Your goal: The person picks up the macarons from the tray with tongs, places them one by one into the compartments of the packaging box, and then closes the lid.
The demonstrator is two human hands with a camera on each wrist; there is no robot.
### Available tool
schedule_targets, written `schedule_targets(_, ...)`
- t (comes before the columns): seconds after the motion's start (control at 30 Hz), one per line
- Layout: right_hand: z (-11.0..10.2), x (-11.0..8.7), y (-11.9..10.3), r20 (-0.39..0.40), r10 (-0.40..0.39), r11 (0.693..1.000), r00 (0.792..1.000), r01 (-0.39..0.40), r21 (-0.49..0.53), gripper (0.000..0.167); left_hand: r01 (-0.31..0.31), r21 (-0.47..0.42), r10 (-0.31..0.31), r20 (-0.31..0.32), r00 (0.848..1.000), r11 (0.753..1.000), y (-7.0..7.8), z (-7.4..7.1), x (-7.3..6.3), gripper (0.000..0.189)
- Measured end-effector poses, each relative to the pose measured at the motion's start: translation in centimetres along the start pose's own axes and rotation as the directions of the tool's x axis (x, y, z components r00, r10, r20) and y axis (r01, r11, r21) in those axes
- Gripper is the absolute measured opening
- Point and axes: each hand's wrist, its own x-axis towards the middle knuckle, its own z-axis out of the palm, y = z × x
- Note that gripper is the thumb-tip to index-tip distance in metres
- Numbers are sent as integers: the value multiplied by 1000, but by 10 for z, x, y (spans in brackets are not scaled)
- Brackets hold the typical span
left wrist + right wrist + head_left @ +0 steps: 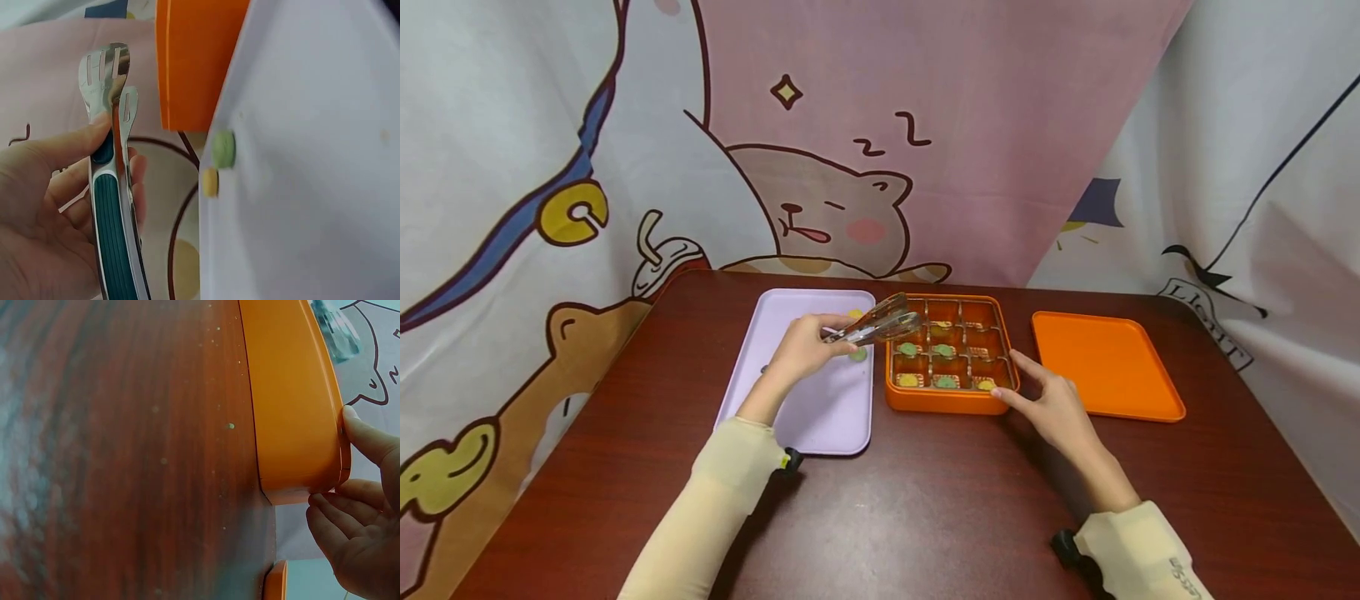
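My left hand [805, 346] grips metal serving tongs [883, 321] with teal handles [114, 231], held above the gap between the lilac tray and the orange box. The tongs' slotted tips [103, 72] hold nothing that I can see. On the lilac tray [827, 425], a small round green piece [224, 149] lies by a yellow one [210, 182], near the right edge. The orange box [943, 402] is divided into several compartments, some with green [947, 382] or yellow pieces [907, 381]. My right hand [1056, 408] holds the box's front right corner, thumb on the rim.
An orange lid [1105, 367] lies flat to the right of the box. A small dark spot [764, 368] shows on the tray beside the left wrist. The brown table [925, 517] meets a printed cloth [1000, 125] at its back.
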Motion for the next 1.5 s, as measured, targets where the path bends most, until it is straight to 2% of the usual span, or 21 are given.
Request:
schedule_targets(0.2, 0, -1, -1, -2, -4, 1000, 1000, 4, -3, 73, 27, 18, -27, -35, 999, 999, -20, -10, -10, 44)
schedule_targets(0.53, 0, -1, 1, -3, 3, 1000, 1000, -3, 1, 73, 94, 33, -93, -37, 995, 995, -48, -14, -15, 43)
schedule_targets(0.9, -1, -1, 0, -5, 6, 1000, 1000, -6, 2, 73, 126, 59, -128, 35, 991, 990, -60, -14, -16, 38)
schedule_targets(1.23, -2, 0, -2, -7, 0, 1000, 1000, 0, -8, 73, 147, 71, -149, 32, 988, 987, -59, -11, -16, 25)
schedule_targets(1.5, 1, -2, -2, -3, 21, 1000, 1000, -21, 8, 74, 154, 87, -157, 31, 987, 984, -62, -8, -18, 22)
